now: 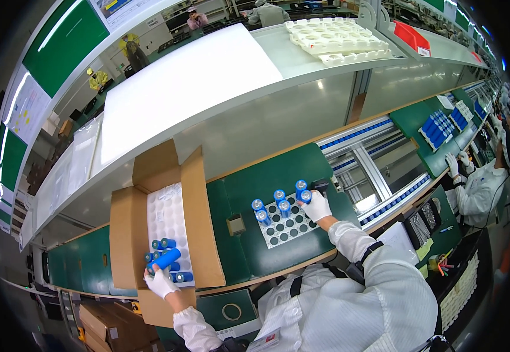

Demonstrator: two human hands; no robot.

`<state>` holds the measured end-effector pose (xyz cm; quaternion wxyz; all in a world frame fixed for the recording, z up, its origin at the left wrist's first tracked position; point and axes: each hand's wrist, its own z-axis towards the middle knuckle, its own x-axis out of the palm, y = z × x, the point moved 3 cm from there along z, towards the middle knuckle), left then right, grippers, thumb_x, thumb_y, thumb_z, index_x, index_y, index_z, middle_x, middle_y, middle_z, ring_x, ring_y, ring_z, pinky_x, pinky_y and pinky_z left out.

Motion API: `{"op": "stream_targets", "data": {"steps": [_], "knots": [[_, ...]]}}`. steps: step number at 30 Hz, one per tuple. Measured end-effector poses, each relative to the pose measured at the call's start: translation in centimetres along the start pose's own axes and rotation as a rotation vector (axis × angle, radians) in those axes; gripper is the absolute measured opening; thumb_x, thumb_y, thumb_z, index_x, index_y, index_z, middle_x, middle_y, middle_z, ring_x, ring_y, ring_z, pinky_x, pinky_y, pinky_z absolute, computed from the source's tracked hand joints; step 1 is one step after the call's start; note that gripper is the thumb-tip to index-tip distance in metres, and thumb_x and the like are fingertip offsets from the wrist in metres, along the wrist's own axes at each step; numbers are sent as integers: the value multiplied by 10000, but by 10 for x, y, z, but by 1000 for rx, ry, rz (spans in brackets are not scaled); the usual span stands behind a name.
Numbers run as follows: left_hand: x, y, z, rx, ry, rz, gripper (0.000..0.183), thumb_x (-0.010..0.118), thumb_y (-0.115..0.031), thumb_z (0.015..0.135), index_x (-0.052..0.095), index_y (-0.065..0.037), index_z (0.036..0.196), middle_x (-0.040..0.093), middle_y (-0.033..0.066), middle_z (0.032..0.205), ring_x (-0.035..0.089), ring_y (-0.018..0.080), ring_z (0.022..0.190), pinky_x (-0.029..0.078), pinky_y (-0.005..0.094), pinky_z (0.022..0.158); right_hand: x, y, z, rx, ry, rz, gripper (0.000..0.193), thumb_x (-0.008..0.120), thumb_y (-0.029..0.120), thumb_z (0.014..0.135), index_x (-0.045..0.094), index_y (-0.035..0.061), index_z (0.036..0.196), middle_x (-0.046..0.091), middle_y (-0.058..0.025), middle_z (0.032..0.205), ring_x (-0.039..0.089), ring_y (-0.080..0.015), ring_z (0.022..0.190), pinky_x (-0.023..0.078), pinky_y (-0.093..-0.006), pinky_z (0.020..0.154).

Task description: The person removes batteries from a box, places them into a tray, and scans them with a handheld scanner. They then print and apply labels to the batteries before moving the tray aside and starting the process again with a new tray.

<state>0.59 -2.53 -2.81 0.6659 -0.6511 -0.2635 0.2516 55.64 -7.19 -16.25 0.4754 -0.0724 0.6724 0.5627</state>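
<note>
My left hand (pixel 161 282), in a white glove, grips a blue cylindrical battery cell (pixel 166 258) that lies tilted over other cells at the near end of an open cardboard box (pixel 204 234). Inside the box is a white tray (pixel 167 211) with rows of round pockets. On the green work mat to the right lies a white holder plate (pixel 275 237) full of round holes. Several blue cells (pixel 279 196) stand upright in its far rows. My gloved right hand (pixel 318 207) has its fingers closed around a cell (pixel 306 197) at the plate's far right corner.
A dark handheld device (pixel 320 185) lies beyond the plate, and a small box-shaped block (pixel 235 224) sits left of it. A roller conveyor (pixel 372 170) runs to the right. Overhead, a shelf bears white plastic trays (pixel 337 38) and a red bin (pixel 411 37). A co-worker (pixel 480 190) handles cells farther right.
</note>
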Motion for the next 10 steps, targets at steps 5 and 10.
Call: {"op": "stream_targets", "data": {"steps": [5,10], "knots": [[13,-26,-19,-178,155,-536,487,607,-240,968,422,65,1298,498,287,1282,558,386,1143,526,484,979,7,-3,-1,24,-45,-7,555,794,438,730,585,30,1043,645,-208,1015,641,-411,929,521,-479,803],[35,-37,-39,-359,430,-842,535,635,-249,949,408,49,1332,468,216,1370,461,414,1280,465,514,1051,7,0,2,27,14,-24,564,798,452,724,583,34,1034,640,-205,1016,640,-417,931,521,-483,806]]}}
